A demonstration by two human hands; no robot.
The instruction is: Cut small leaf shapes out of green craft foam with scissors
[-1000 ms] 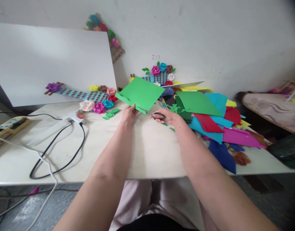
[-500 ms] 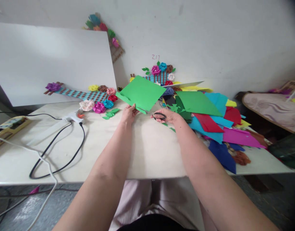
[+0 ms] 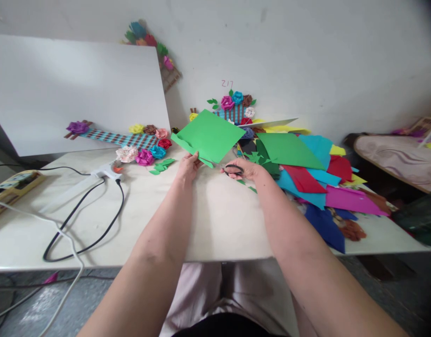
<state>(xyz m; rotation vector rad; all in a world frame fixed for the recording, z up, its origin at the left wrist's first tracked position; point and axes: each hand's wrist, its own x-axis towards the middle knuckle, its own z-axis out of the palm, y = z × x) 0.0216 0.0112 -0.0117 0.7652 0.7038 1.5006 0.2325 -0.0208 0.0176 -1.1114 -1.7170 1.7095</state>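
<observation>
My left hand (image 3: 189, 164) pinches the near edge of a green sheet of paper (image 3: 210, 135), which is held up above the table. A cut strip curls away along the sheet's lower left side. Black-handled scissors (image 3: 234, 169) are in my right hand (image 3: 244, 169), with the fingers through the loops. Their blades point left at the sheet's near corner, partly hidden there. Small green leaf cutouts (image 3: 162, 165) lie left of my left hand. Green scraps (image 3: 252, 189) rest on the table beneath my right wrist.
Coloured paper sheets (image 3: 296, 150) are heaped on the right. A woven strip with paper flowers (image 3: 126, 139) lies at the back left, before a white board (image 3: 78, 89). A glue gun (image 3: 106, 172) and black cable (image 3: 121, 206) occupy the left, near a power strip (image 3: 15, 185).
The green sheet has shifted slightly to the right and turned a little in my left hand. My right hand keeps nearly the same place with the scissors.
</observation>
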